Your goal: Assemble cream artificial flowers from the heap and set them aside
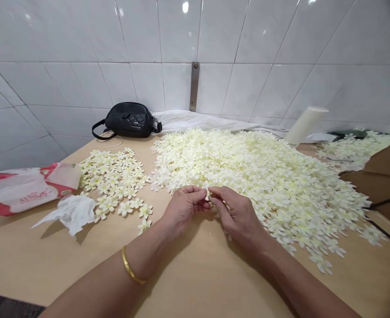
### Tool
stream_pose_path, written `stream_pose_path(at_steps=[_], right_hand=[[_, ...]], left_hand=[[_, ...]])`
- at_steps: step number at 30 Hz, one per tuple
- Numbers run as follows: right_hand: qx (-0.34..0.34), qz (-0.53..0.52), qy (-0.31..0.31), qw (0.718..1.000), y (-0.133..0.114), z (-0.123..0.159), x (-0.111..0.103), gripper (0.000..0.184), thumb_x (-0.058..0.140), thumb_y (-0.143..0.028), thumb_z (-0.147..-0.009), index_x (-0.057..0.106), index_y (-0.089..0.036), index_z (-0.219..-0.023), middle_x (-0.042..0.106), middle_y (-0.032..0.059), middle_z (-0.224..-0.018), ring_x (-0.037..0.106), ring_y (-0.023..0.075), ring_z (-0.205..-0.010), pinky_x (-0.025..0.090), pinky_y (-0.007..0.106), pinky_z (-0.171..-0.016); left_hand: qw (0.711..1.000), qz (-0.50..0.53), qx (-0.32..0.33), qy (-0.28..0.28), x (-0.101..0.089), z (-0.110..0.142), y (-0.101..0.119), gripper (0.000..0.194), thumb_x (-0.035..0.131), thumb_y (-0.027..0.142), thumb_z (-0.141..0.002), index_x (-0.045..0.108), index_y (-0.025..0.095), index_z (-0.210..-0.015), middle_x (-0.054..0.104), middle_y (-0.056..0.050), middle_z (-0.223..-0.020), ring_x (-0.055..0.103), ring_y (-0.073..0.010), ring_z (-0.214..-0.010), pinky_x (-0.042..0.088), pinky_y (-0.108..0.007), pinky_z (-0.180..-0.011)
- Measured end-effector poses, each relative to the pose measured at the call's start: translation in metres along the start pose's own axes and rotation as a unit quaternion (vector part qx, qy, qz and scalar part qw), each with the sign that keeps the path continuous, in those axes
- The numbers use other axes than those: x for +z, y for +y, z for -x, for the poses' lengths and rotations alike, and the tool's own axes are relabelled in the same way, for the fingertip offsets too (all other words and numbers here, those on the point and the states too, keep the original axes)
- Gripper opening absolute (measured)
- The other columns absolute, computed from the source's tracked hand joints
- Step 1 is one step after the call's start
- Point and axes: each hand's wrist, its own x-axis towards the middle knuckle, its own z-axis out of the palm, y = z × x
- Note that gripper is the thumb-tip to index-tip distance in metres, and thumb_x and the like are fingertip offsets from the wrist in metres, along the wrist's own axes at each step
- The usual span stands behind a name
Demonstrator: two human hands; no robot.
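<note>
My left hand (187, 206) and my right hand (234, 208) meet over the front of the table, fingertips pinched together. Between them is a small pale yellow-white artificial flower (208, 194), mostly covered by the fingers. Right behind the hands rises a large heap of loose artificial flowers (248, 163), white with yellowish centres. Left of my left hand lies a smaller, flatter group of similar flowers (115, 176). A gold bangle (129, 267) circles my left wrist.
On the left of the wooden table (195, 282) are a red and white tissue pack (32, 187) and a crumpled tissue (74, 213). A black bag (132, 119) stands near the tiled wall. A white roll (305, 126) leans at the back right, near brown cardboard (385, 176).
</note>
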Motion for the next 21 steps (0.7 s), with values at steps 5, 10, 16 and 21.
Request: stream_pose_path(at_steps=[5, 10, 16, 21], right_hand=[[-0.039, 0.007, 0.027, 0.999, 0.007, 0.003, 0.0, 0.021, 0.04, -0.013, -0.082, 0.058, -0.016, -0.093, 0.059, 0.0048, -0.074, 0.055, 0.0135, -0.066, 0.044, 0.023, -0.06], [-0.033, 0.031, 0.056, 0.997, 0.005, 0.005, -0.001, 0.019, 0.04, -0.012, -0.082, 0.058, -0.016, -0.087, 0.059, 0.0046, -0.073, 0.055, 0.0133, -0.064, 0.043, 0.023, -0.059], [0.02, 0.019, 0.079, 0.996, -0.003, 0.006, -0.001, 0.016, 0.042, -0.016, -0.082, 0.058, -0.015, -0.08, 0.058, 0.0022, -0.067, 0.052, 0.0116, -0.059, 0.041, 0.021, -0.055], [0.076, -0.037, 0.058, 0.995, -0.004, 0.006, -0.001, 0.016, 0.042, -0.019, -0.082, 0.058, -0.015, -0.079, 0.057, 0.0004, -0.064, 0.051, 0.0108, -0.057, 0.04, 0.021, -0.054]], left_hand=[[0.998, 0.032, -0.008, -0.045, -0.004, -0.002, -0.001, 0.008, 0.062, 0.016, -0.068, 0.059, 0.008, -0.067, 0.06, -0.005, -0.061, 0.055, -0.0099, -0.055, 0.044, -0.024, -0.062], [0.998, 0.017, 0.003, -0.062, -0.002, 0.002, 0.0, 0.009, 0.066, 0.011, -0.062, 0.061, 0.009, -0.07, 0.062, -0.003, -0.064, 0.058, -0.0111, -0.058, 0.045, -0.026, -0.067], [0.997, 0.011, -0.008, -0.072, 0.001, 0.005, 0.004, 0.009, 0.066, 0.011, -0.061, 0.06, 0.01, -0.068, 0.061, -0.003, -0.058, 0.058, -0.012, -0.057, 0.045, -0.028, -0.067], [0.998, -0.001, -0.008, -0.056, 0.002, 0.005, 0.004, 0.01, 0.067, 0.013, -0.06, 0.06, 0.011, -0.067, 0.061, -0.003, -0.057, 0.057, -0.0115, -0.055, 0.045, -0.028, -0.065]])
